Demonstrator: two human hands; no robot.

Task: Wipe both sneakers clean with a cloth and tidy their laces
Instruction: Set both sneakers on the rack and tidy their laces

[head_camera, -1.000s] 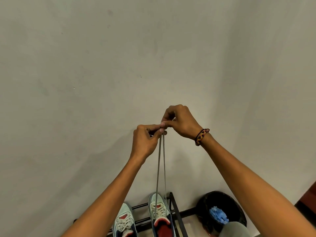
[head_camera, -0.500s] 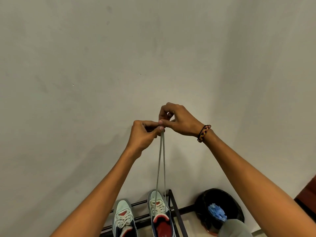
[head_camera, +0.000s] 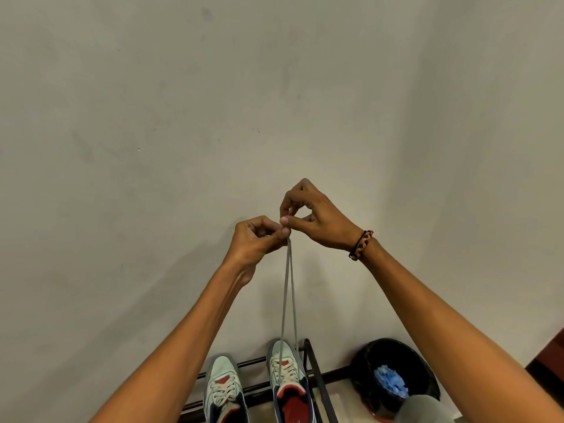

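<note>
A: Head view: where are the hands?

B: Both are raised in front of a plain wall. The left hand [head_camera: 254, 239] and the right hand [head_camera: 311, 216] meet fingertip to fingertip, each pinching the lace ends [head_camera: 288, 239] of the right sneaker [head_camera: 287, 374]. The two lace strands [head_camera: 288, 300] run taut and close together straight down to that shoe.

A: What has changed?

B: A second ago the right hand's fingers were curled tightly; now they arch wider, making a loop-shaped gap above the pinch. Both hands have drifted slightly higher against the wall. I judge that the lace ends are being evened up or a knot begun, so the lace-tidying step is under way on this shoe.

A: And around them?

B: The right sneaker sits on a black shoe rack [head_camera: 314, 374], tongue open, red lining showing. The left sneaker [head_camera: 224, 386] stands just beside it, laces crossed and lying flat. To the right is a black bin [head_camera: 393, 364] holding something crumpled and blue [head_camera: 390, 383]; I cannot tell whether it is the cloth. A braided bracelet [head_camera: 361, 244] circles the right wrist.
</note>
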